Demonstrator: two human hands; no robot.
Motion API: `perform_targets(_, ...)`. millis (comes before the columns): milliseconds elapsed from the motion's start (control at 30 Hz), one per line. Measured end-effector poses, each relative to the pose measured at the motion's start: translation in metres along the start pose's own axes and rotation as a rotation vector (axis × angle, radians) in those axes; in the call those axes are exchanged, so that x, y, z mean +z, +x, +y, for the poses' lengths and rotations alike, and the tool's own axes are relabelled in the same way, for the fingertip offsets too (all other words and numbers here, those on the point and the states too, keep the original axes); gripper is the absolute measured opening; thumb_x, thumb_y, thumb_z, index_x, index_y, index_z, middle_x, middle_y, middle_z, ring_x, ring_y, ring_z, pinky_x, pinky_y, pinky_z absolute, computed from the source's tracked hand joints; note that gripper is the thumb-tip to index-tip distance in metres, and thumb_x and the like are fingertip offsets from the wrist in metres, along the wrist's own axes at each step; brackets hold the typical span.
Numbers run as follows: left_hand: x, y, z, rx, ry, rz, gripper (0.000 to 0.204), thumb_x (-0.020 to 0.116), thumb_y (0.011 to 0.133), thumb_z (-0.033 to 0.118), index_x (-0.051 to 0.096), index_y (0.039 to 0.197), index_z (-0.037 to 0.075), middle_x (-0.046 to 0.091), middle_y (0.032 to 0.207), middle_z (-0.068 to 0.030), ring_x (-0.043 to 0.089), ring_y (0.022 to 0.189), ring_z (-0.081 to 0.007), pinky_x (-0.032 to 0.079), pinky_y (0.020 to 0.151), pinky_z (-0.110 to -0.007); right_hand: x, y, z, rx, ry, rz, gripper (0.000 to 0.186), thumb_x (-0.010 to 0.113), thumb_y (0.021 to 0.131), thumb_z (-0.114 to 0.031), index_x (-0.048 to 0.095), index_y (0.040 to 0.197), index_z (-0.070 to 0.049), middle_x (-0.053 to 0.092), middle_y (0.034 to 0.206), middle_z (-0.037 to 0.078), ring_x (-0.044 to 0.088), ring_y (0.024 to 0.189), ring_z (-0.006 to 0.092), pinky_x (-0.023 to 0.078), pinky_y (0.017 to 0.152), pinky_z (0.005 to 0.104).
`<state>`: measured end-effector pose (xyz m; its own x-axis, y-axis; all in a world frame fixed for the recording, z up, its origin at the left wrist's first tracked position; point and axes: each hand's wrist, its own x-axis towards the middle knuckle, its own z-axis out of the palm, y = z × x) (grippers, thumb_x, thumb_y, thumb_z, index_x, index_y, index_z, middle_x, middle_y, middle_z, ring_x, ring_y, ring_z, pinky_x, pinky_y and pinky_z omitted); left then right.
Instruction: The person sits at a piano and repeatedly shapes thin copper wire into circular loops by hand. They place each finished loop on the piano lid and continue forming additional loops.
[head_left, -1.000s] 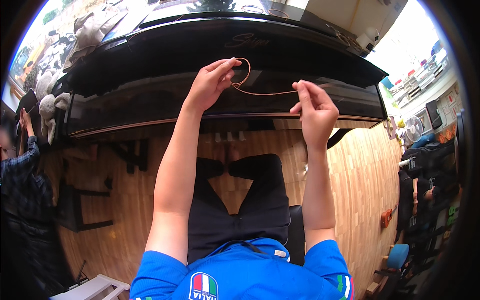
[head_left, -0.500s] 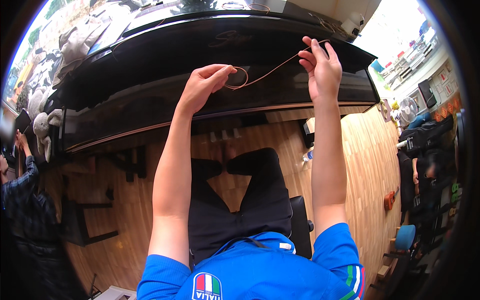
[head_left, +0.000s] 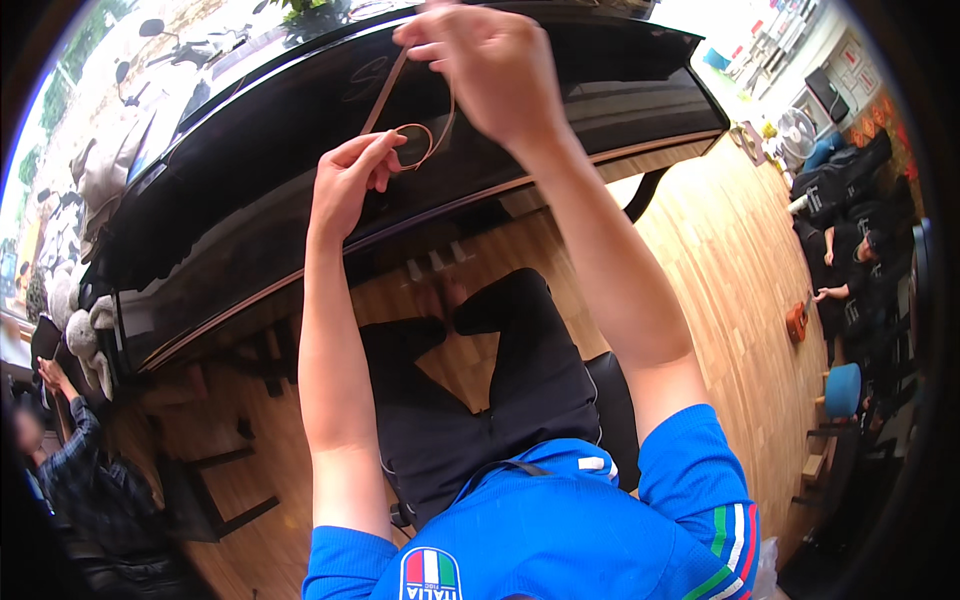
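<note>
Right hand (head_left: 500, 78) now higher, farther left

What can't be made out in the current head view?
Bare right hand: blurred in head view, grip unclear.
Thin copper-coloured wire: pinched part hidden in head view by bare left hand.
Glossy black piano: partly hidden in head view behind right hand.

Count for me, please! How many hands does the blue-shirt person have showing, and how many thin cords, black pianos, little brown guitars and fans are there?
Hands: 2, left hand and right hand
Thin cord: 1
Black piano: 1
Little brown guitar: 1
Fan: 1
Total: 6
</note>
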<state>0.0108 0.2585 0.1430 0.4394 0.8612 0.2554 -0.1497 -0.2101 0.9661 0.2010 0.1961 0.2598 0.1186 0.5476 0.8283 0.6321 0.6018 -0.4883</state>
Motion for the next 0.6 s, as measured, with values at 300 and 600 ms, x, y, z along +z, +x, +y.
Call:
perform_targets(300, -0.004, 0.0, -0.01, 0.153, -0.077, 0.151, 0.019, 0.061, 0.097, 0.013, 0.071, 0.105, -0.002, 0.07, 0.102, -0.0073, 0.066, 0.082, -0.0112, 0.053, 0.073, -0.026, 0.056, -0.068, -0.025, -0.154, 0.043, -0.214, 0.013, 0.069, 0.091, -0.015, 0.071, 0.097, -0.003, 0.072, 0.083, 0.014, 0.072, 0.072, 0.0291, 0.056, 0.062, 0.0334)
perform_targets(600, -0.01, 0.002, -0.006, -0.015, -0.235, 0.124, 0.03, 0.065, 0.098, 0.026, 0.073, 0.111, 0.0, 0.073, 0.092, -0.0067, 0.066, 0.086, -0.0104, 0.052, 0.073, -0.024, 0.058, -0.116, 0.011, 0.048, 0.264, -0.238, 0.013, 0.069, 0.093, -0.011, 0.072, 0.103, -0.004, 0.075, 0.089, 0.011, 0.074, 0.077, 0.0193, 0.057, 0.066, 0.0278)
